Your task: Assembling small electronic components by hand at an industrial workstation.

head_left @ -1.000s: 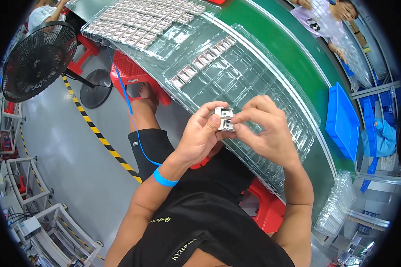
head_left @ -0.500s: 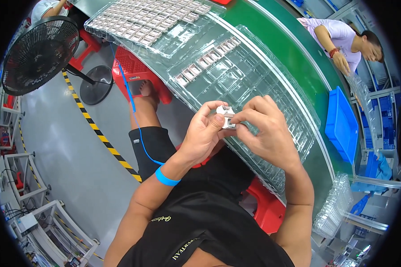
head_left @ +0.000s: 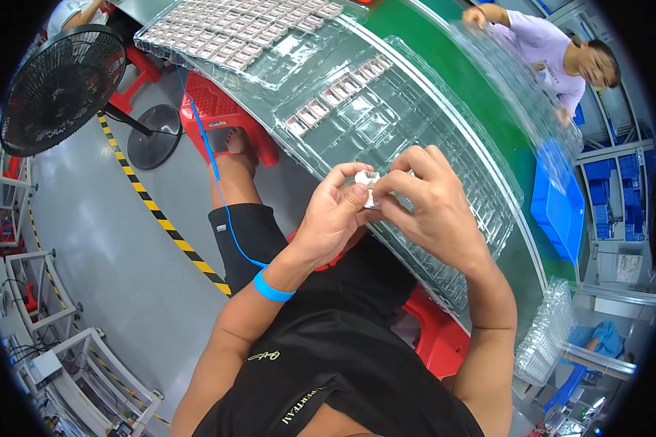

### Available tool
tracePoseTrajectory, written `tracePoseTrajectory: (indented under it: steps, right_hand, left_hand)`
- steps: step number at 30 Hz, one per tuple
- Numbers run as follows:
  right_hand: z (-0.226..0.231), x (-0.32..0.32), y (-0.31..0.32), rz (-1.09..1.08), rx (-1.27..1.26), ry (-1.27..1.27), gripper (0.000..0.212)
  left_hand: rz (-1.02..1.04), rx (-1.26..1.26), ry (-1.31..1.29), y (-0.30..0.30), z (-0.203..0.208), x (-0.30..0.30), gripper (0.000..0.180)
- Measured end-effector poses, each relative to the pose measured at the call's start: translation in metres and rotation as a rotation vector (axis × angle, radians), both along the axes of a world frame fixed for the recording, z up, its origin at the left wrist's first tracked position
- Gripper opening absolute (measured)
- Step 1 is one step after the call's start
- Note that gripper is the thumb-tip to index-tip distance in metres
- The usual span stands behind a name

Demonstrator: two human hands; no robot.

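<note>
Just off the front edge of the bench, a small white plastic part (head_left: 367, 178) with some metal on it sits in my left hand (head_left: 333, 213), pinched between thumb and fingers. My right hand (head_left: 436, 207) has thumb and forefinger closed on the same part's right side, covering much of it. A blue strap (head_left: 272, 289) circles my left wrist, and a blue cord runs from it. Beyond my hands lies a clear plastic tray (head_left: 408, 109), where a slanting row of similar small parts (head_left: 340, 90) fills some pockets.
Another clear tray, packed with parts (head_left: 229, 33), stands at the far left of the green bench (head_left: 444, 54). Across it, a co-worker (head_left: 547, 54) holds up a clear tray (head_left: 506, 80) above a blue bin (head_left: 557, 211). Stacked trays (head_left: 545, 335) sit at right. A black fan (head_left: 62, 91) stands left.
My right fingers have shifted slightly over the white part, covering more of it. The co-worker has raised a clear tray and swung it leftward over the bench.
</note>
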State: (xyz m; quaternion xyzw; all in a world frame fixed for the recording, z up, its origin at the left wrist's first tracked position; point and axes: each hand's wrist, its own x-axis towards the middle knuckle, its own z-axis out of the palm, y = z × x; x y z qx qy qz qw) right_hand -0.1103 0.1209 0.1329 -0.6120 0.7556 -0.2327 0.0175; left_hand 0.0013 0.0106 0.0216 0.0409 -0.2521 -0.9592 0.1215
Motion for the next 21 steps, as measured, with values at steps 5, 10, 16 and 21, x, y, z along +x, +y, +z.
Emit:
tracePoseTrajectory:
  steps: [5, 10, 16, 21]
  right_hand:
    - [0.0002, -0.0009, 0.0032, -0.019, 0.022, -0.016, 0.008]
    - [0.0005, 0.0011, 0.0074, -0.073, 0.016, -0.023, 0.009]
    - [-0.0071, 0.0027, 0.0043, -0.056, -0.043, -0.025, 0.019]
    - [-0.0072, 0.0036, 0.0041, -0.042, -0.025, -0.007, 0.021]
  left_hand:
    - [0.004, -0.003, 0.019, -0.0006, -0.0018, -0.001, 0.036]
    - [0.016, 0.021, 0.039, -0.0008, -0.0042, -0.0016, 0.035]
    - [0.031, -0.011, -0.006, 0.0001, -0.0023, -0.0004, 0.039]
    - [0.018, 0.01, 0.024, 0.0008, -0.0016, -0.0011, 0.034]
